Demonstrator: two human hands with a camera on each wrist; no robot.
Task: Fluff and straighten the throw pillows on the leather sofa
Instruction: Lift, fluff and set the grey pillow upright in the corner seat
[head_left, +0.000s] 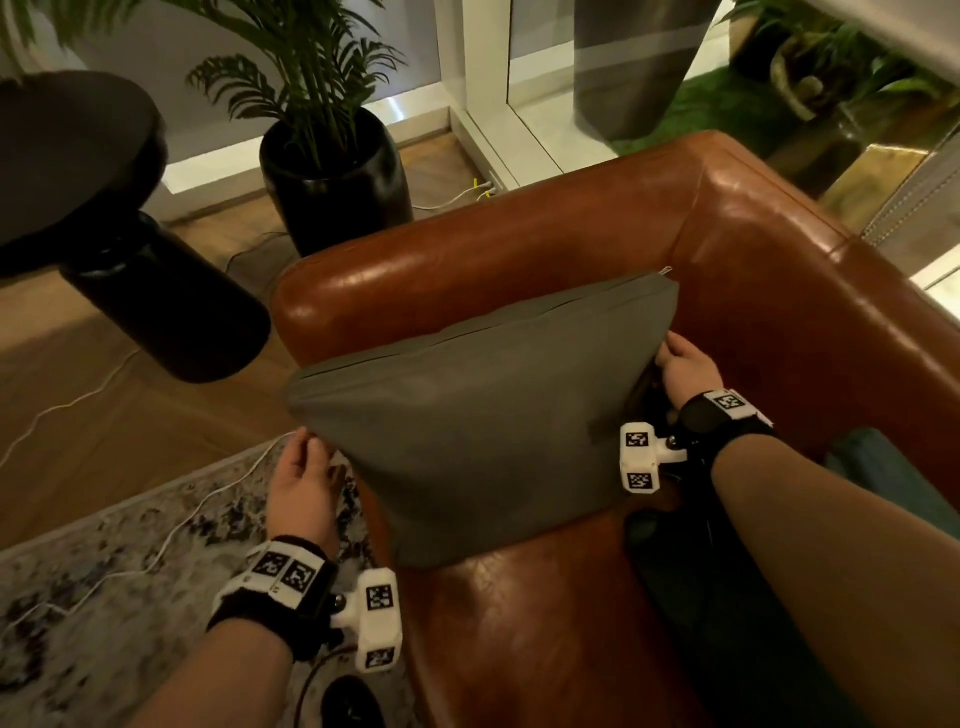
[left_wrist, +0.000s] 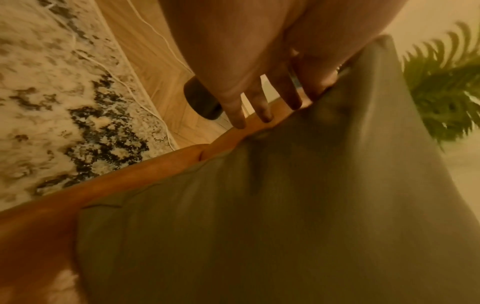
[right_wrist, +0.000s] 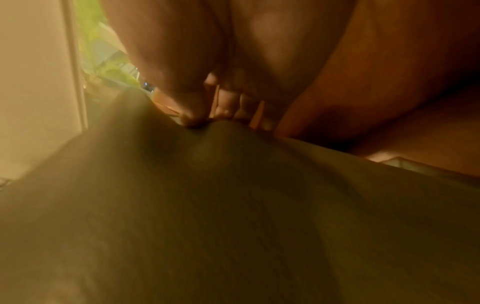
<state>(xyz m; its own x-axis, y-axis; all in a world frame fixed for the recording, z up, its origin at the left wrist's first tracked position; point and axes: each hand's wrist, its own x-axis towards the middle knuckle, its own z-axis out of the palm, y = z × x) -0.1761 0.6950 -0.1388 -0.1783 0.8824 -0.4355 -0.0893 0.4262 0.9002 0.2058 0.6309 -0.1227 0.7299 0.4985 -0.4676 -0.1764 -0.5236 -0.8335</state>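
A grey throw pillow (head_left: 483, 410) stands tilted in the corner of the brown leather sofa (head_left: 545, 613), leaning toward the armrest (head_left: 467, 265). My left hand (head_left: 309, 457) is at the pillow's left edge. In the left wrist view its fingers (left_wrist: 262, 107) are straight and spread, with the thumb side touching the pillow (left_wrist: 285, 205). My right hand (head_left: 685, 364) grips the pillow's right edge. The right wrist view shows its thumb (right_wrist: 182, 96) dug into the fabric (right_wrist: 233, 205) with the fingers curled behind.
A black planter with a palm (head_left: 332, 176) and a black round side table (head_left: 78, 156) stand on the wood floor left of the sofa. A white cable (head_left: 171, 540) crosses the patterned rug (head_left: 78, 597). A teal cushion (head_left: 883, 478) lies at right.
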